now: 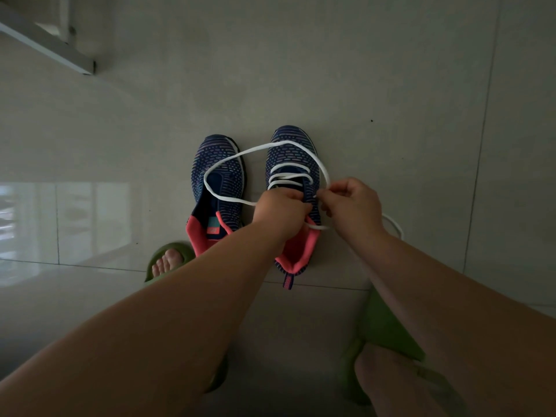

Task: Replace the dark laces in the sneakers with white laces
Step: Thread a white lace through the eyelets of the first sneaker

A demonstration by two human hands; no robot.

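White lace [240, 155] pinched by both grips, L [281, 210] & R [350, 206], over right sneaker [293, 158].

Shoes: we saw the left sneaker [218, 188] just beside the right sneaker [293, 194] on the floor [391, 85].
Hands: our left hand [281, 212] and right hand [352, 206] were over the right sneaker.
Lace: the lace [240, 155] looped across both sneakers.
Foot: one slipper [168, 260] sat nearer us, left of the sneakers.
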